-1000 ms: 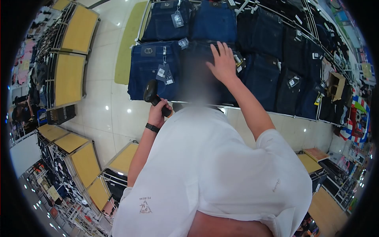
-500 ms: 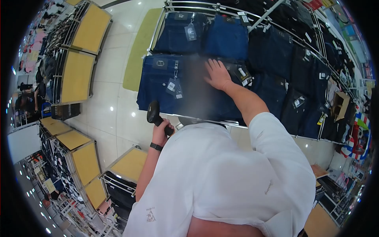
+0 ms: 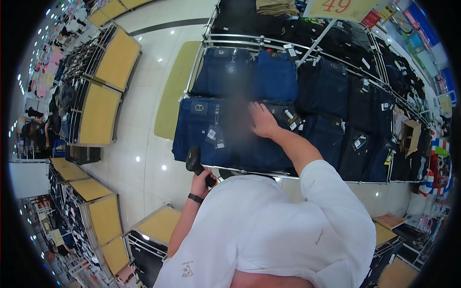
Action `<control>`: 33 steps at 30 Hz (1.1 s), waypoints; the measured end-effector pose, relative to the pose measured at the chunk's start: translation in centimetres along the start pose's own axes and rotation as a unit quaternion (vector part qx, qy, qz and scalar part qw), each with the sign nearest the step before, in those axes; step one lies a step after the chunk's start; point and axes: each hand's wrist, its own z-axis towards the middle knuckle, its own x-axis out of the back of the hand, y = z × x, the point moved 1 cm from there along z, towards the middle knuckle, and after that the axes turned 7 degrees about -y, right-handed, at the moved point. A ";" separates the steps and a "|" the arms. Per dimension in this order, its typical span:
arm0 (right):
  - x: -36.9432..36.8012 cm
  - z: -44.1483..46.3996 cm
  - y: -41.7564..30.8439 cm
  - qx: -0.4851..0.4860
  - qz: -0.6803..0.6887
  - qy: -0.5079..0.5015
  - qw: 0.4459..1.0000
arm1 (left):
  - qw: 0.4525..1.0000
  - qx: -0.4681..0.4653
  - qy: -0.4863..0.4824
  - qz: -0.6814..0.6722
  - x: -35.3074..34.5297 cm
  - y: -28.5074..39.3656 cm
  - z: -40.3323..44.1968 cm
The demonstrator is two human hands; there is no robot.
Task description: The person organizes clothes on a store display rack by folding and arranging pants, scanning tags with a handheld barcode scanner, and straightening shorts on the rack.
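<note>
My left hand (image 3: 201, 183) is wrapped round the grip of a black handheld barcode scanner (image 3: 194, 161), beside the near left corner of the display rack. My right hand (image 3: 263, 121) lies palm down with fingers stretched on dark folded jeans (image 3: 266, 144); it grips nothing. Left of it are folded blue jeans (image 3: 189, 134) with paper hang tags (image 3: 212, 135). A grey blur covers the strip between these piles and hides part of the clothing beside my right fingertips. Just right of my right hand, black tags with white labels (image 3: 294, 121) rest on the jeans.
A metal rail (image 3: 261, 42) divides the rack, with more dark clothing behind it. A price sign (image 3: 338, 8) reading 49 stands on a pole. An open cardboard box (image 3: 410, 137) sits at the right. Wood-topped racks (image 3: 100, 115) line the left beyond the tiled floor (image 3: 137, 129).
The camera view has tilted up, so the rack and both hands appear lower and the price sign has come into view. My right hand stays on the jeans; my left keeps the scanner.
</note>
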 end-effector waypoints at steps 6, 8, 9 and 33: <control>0.1 -4.9 -3.4 0.021 0.046 0.020 0.999 | 0.998 -0.004 -0.052 0.017 0.4 -0.5 1.5; -0.8 -7.7 -4.9 -0.003 0.106 0.034 0.994 | 0.998 0.002 -0.059 0.015 0.4 -0.5 1.8; -1.2 -8.9 -5.3 -0.021 0.102 0.033 0.994 | 0.997 0.011 -0.074 0.021 0.2 -0.7 1.8; 3.3 -14.1 -11.3 -0.041 0.700 -0.111 0.704 | 0.980 0.000 -0.168 0.105 -4.7 -2.9 3.5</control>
